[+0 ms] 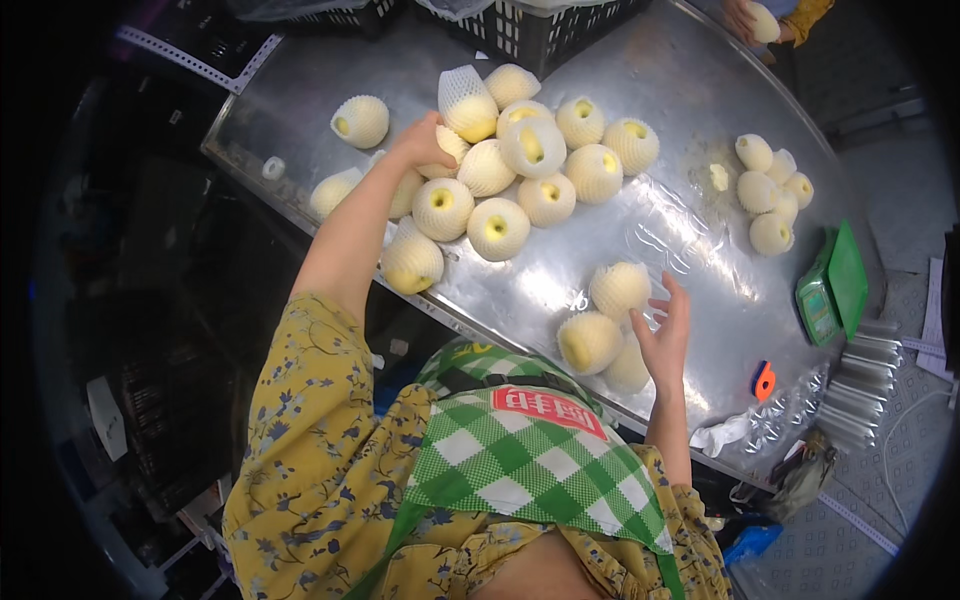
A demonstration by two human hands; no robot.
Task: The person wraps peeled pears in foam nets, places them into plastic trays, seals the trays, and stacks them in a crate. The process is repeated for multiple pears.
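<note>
My left hand (pixel 426 144) reaches into a loose cluster of yellow apples in white foam nets and grips one netted apple (pixel 451 142), partly covering it. Beside it another apple (pixel 469 105) stands with its net pulled up past the fruit. My right hand (pixel 664 334) has its fingers apart and holds nothing. Close to its thumb are three netted apples, an upper one (pixel 620 289), a left one (pixel 589 343) and a lower one (pixel 628 369). Clear plastic film (pixel 664 225) lies on the metal table (pixel 525 296); whether it wraps these three, I cannot tell.
Several smaller netted fruits (pixel 757 191) sit at the right beside a loose scrap (pixel 718 177). A green scale (pixel 821 304), an orange tape dispenser (pixel 763 381) and stacked plastic bags (pixel 859 386) lie nearer. Black crates (pixel 517 30) stand at the back. Another person's hand (pixel 741 21) holds a fruit.
</note>
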